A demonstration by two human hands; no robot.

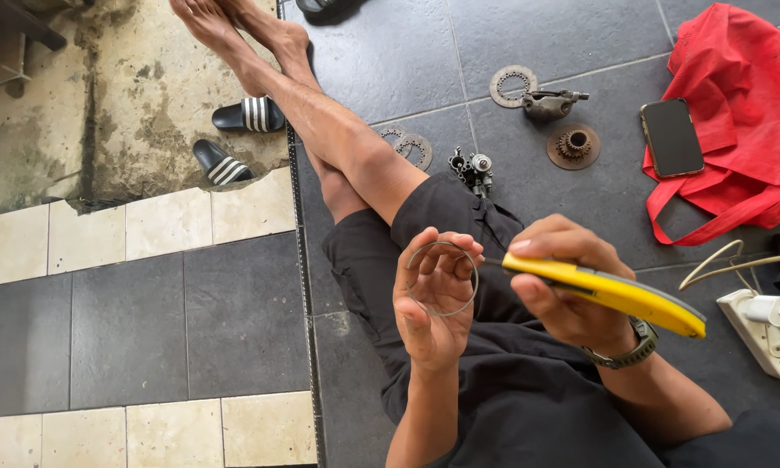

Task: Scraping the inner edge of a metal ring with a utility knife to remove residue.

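My left hand (430, 299) holds a thin grey ring (443, 278) up in front of my lap, fingers curled around its rim. My right hand (567, 282) grips a yellow utility knife (611, 292), its narrow tip pointing left and reaching the ring's right edge. I sit on a dark tiled floor (563, 43) with my legs (338, 130) stretched out ahead, in black shorts. A watch is on my right wrist.
On the floor ahead lie a toothed disc (513, 85), a small metal part (550, 104), a rusty sprocket (574, 145), two small discs (407, 146) and a carburettor-like piece (471, 169). A black phone (672, 137) rests by a red bag (745, 104). A power strip (767, 334) lies right. Sandals (234, 139) sit left.
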